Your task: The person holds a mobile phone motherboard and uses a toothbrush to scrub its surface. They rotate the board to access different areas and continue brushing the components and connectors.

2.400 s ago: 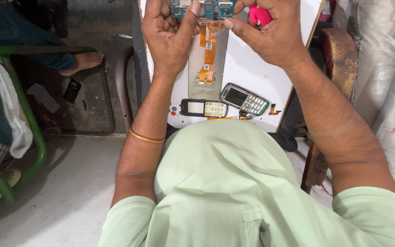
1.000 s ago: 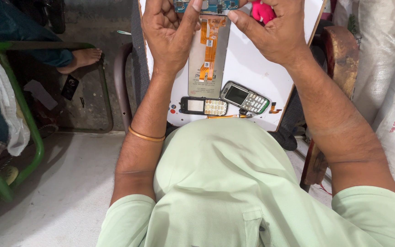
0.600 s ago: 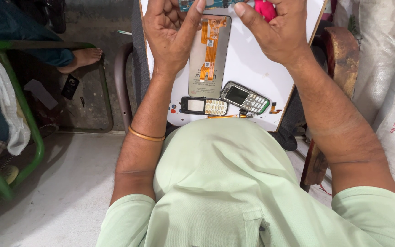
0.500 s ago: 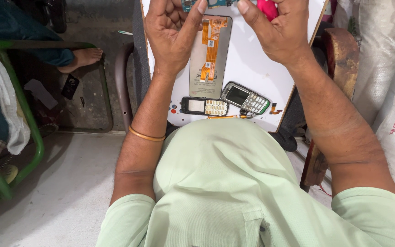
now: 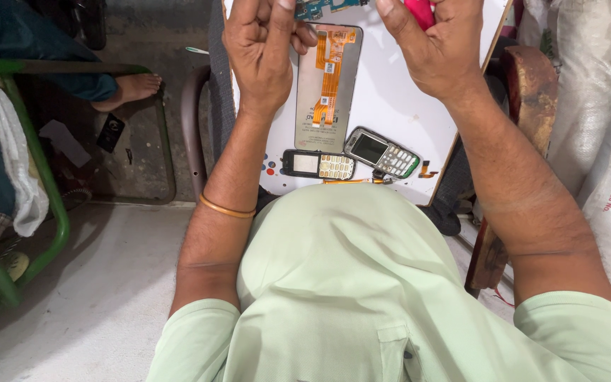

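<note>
Since a moment ago our hands have drifted up toward the top edge of the view, and the circuit board (image 5: 323,7) between them has gone with them, so only its lower strip shows now. Our left hand (image 5: 263,49) has its fingers curled in, thumb and fingertips pinching the board's left end. Our right hand (image 5: 436,46) is closed around a pink tool (image 5: 419,10), thumb stretched toward the board's right end; whether the tool's tip touches the board we cannot tell, it is cut off at the top.

As for progress, we judge the work is mid-way: the screen panel (image 5: 327,85) already lies apart, face down on the white tray (image 5: 404,106) with its orange ribbon cable showing, just below our hands. The board is out and up in the air, not set down anywhere yet. What is being done to it stays hidden.

Lower on the tray sit a black keypad phone (image 5: 317,164) and, just beside it, a grey keypad phone (image 5: 382,153), both near our shirt. A gold bangle (image 5: 226,208) rings our left forearm. Off to the left, another person's bare foot (image 5: 130,86) rests by a green frame (image 5: 44,191); sacks (image 5: 602,127) crowd the right. Nothing blocks our hands.
</note>
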